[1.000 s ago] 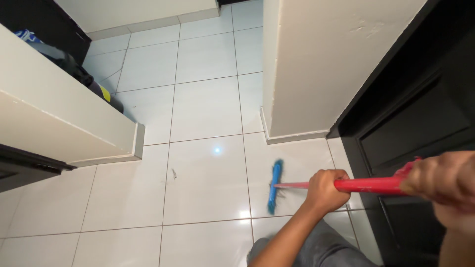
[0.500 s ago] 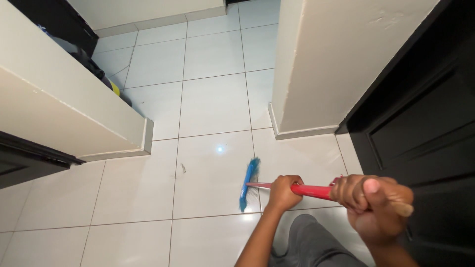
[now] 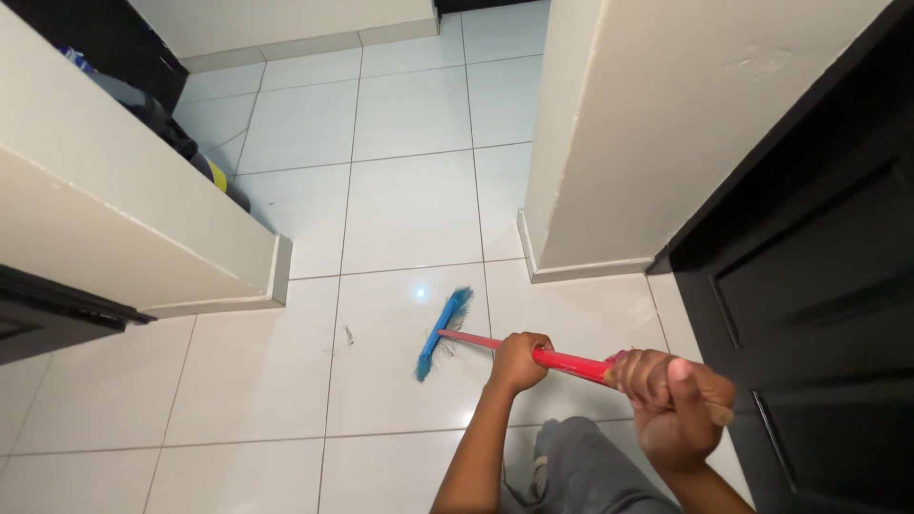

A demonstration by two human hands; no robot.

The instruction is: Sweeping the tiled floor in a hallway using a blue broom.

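Both hands, left hand [image 3: 517, 362] and right hand [image 3: 666, 400], have fingers wrapped tight around the red broom handle [image 3: 562, 360]; its blue bristle head [image 3: 440, 324] has swept leftward across the tiled floor [image 3: 400, 209], nearing what is probably a speck of debris [image 3: 348, 335].

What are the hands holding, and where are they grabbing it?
Both hold a broom by its red handle: left hand lower down, right hand near the top end.

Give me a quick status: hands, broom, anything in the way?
Both hands shut on red broom handle: left hand forward, right hand at rear. Blue broom head on white tile. Small dark scrap lies left of it.
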